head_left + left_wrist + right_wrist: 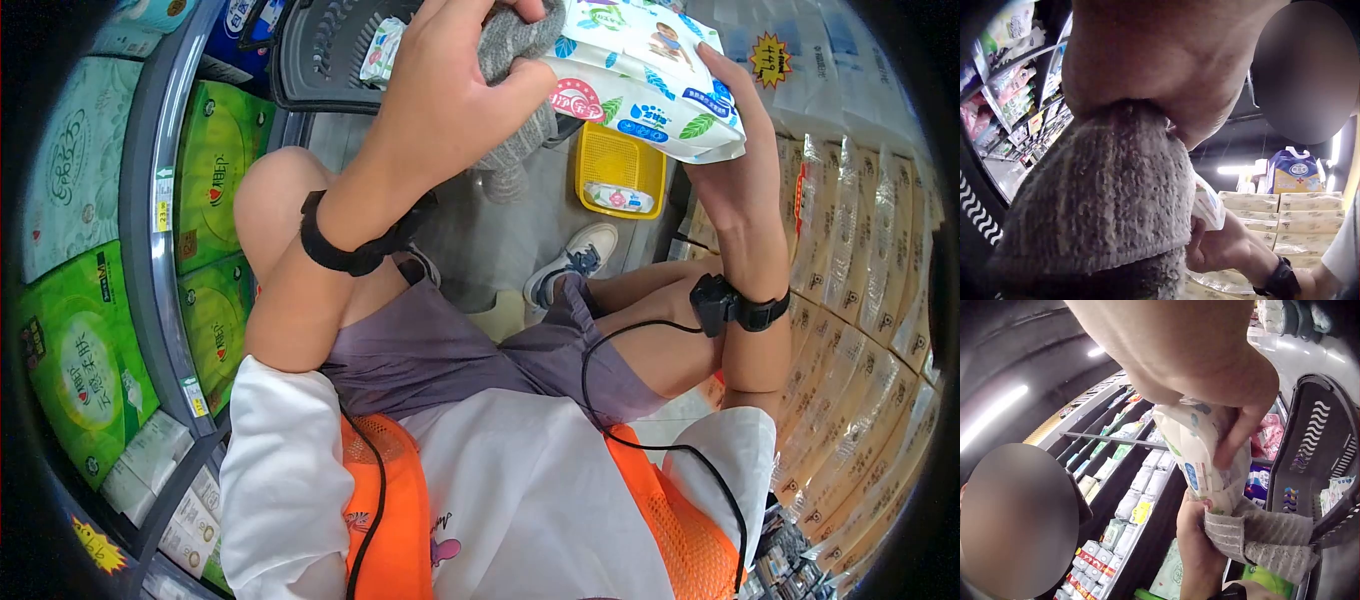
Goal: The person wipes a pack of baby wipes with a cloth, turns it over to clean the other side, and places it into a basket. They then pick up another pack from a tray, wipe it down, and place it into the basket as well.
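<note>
My left hand (450, 80) grips a grey ribbed cloth (520, 45) at the left end of a white soft pack of wet wipes (640, 95). In the left wrist view the cloth (1104, 187) hangs in thick folds below the hand and hides its fingers. The pack carries blue and green leaf prints and a pink round logo. My right hand (740, 130) holds its right end, thumb bent over the edge. From the right wrist view, the cloth (1260, 540) lies against the pack's (1204, 453) lower end.
A black basket (325, 60) with a small white pack (382, 52) inside stands ahead on the left. On the floor sits a yellow basket (622, 160) holding another pack (615, 197). Shelves of green tissue packs (215, 165) line the left; wrapped brown packs (850, 330) are stacked right.
</note>
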Tool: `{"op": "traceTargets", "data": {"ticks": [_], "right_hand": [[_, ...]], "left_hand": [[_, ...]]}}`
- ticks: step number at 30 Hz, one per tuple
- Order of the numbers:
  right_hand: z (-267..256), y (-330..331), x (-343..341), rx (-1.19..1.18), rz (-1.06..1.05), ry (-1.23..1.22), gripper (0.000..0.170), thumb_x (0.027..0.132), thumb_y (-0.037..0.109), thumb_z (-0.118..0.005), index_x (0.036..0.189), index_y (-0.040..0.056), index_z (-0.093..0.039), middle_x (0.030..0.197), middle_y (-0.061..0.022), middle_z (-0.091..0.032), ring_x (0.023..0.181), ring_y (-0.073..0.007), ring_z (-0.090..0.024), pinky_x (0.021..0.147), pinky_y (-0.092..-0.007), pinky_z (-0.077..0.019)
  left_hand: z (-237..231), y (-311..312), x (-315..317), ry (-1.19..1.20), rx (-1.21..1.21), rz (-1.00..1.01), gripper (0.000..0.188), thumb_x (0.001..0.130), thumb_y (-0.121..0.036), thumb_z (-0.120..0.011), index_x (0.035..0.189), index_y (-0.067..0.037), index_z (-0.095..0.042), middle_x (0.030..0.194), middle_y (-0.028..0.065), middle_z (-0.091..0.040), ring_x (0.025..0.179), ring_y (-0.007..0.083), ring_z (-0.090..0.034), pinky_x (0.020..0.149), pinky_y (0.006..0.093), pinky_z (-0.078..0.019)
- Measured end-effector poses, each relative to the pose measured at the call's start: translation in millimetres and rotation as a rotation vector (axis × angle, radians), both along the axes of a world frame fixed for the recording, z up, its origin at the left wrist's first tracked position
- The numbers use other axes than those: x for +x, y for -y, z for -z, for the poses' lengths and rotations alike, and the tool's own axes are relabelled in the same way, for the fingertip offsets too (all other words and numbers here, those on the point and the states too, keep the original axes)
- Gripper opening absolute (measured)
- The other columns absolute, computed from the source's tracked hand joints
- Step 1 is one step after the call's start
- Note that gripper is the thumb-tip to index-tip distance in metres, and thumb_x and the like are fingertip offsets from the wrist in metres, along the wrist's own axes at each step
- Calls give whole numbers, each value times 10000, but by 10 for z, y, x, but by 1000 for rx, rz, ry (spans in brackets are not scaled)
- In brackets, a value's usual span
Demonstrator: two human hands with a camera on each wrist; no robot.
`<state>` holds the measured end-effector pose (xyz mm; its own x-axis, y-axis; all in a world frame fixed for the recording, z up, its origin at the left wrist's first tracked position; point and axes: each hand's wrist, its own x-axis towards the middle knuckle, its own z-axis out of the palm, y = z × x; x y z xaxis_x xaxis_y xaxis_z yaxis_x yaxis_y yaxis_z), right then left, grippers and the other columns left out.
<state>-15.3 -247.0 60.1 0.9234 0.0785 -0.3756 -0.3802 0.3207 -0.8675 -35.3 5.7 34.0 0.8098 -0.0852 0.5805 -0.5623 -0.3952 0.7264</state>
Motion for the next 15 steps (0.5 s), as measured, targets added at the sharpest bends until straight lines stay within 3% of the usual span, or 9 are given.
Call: {"op": "traceTargets", "data": {"ticks": [4,11,15], "right_hand": [[23,46,16,29,-1,64,390,970,299,-695,1273,55,-661,1225,-92,-717,1090,-192,-711,906,-350,-571],[-51,-42,-33,-13,-74,25,416,974,310,-685,1292,45,-654,1229,-103,-715,1096,-192,-708,909,-349,-570],[-43,-33,-25,31,-98,47,420,973,313,-689,1296,46,-652,1234,-100,-713,1098,-186,-708,908,-349,-571]], "left_hand": [[-11,32,-13,-34,-107,45,262,750,21,-633,998,7,-551,960,107,-509,882,215,-549,824,294,-453],[39,1,16,-29,-16,14,279,760,18,-651,1023,7,-558,970,103,-506,905,200,-550,828,289,-450],[45,15,13,-36,-95,40,288,757,15,-659,1027,8,-559,969,101,-507,902,196,-550,839,294,-454]]}}
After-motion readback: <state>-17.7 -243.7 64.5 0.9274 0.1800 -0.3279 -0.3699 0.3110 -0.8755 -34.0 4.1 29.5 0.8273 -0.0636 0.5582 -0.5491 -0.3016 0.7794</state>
